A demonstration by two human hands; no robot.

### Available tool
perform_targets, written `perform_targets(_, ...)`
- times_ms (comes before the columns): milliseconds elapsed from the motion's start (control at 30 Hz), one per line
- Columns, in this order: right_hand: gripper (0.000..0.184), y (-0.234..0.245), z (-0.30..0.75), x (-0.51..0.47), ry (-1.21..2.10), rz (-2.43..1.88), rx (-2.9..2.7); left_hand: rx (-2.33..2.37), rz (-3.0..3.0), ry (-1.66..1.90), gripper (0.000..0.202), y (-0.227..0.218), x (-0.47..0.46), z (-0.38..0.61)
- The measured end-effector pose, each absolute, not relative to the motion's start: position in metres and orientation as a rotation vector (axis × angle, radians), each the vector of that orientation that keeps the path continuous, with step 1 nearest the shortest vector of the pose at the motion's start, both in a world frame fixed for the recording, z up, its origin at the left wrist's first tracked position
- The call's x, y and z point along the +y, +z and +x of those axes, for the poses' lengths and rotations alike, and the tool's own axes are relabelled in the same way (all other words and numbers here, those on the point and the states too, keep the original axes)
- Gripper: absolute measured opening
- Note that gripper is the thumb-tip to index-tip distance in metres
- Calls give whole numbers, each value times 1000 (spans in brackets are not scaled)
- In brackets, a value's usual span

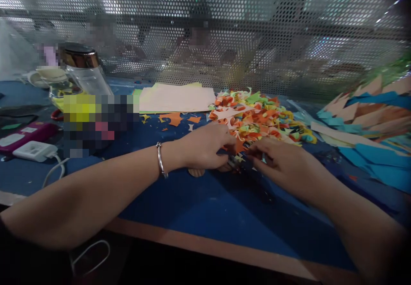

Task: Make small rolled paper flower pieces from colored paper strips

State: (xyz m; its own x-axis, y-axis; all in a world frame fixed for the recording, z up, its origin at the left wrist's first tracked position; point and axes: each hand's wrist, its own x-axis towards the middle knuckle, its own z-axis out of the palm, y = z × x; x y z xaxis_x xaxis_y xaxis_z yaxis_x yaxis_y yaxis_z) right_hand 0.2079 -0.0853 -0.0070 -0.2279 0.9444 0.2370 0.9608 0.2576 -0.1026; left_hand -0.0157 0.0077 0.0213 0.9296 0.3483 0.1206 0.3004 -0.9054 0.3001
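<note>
My left hand (210,146), a silver bracelet at its wrist, is over the blue table with its fingers curled downward. Below its fingertips is a small shiny thing (233,161), too blurred to name. To the right, my right hand (278,158) has its thumb and fingers bent together close to some small scraps. What either hand holds, if anything, is hidden. Just beyond both hands lies a heap of coloured paper scraps (257,116), orange, yellow, green and pale pink. A small round brown striped thing (196,172) lies below my left wrist.
A stack of pale paper sheets (176,97) lies behind loose orange scraps (173,118). At the left stand a lidded clear bottle (90,77), a glass cup (59,86) and a white charger (35,150) with its cable. Cut blue and tan paper pieces (379,154) fill the right. A perforated metal screen (224,32) closes the back.
</note>
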Motion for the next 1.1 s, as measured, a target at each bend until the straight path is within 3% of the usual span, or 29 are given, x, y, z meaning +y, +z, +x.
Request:
perform_targets(100,23,-3,205,-90,-17,-1734,-2258,570,2787,224,16,26,5,-19)
perform_targets(200,29,-2,200,-95,135,-1700,-2310,648,2778,97,34,25,5,-23)
perform_targets(300,27,-5,196,-100,213,-1716,-2349,645,2793,43,37,22,5,-24)
perform_targets(467,16,-7,193,-104,257,-1727,-2370,670,2738,7,30,22,5,-23)
perform_targets(633,24,0,193,-104,181,-1757,-2320,713,2666,-21,41,42,15,-33)
perform_targets(733,26,4,192,-104,195,-1753,-2235,895,2688,51,34,57,29,-45)
perform_targets(933,31,8,189,-105,319,-1767,-2117,1080,2727,-446,35,67,44,-60)
perform_targets(1100,34,9,191,-106,324,-1734,-2040,1086,2724,-521,30,66,43,-62)
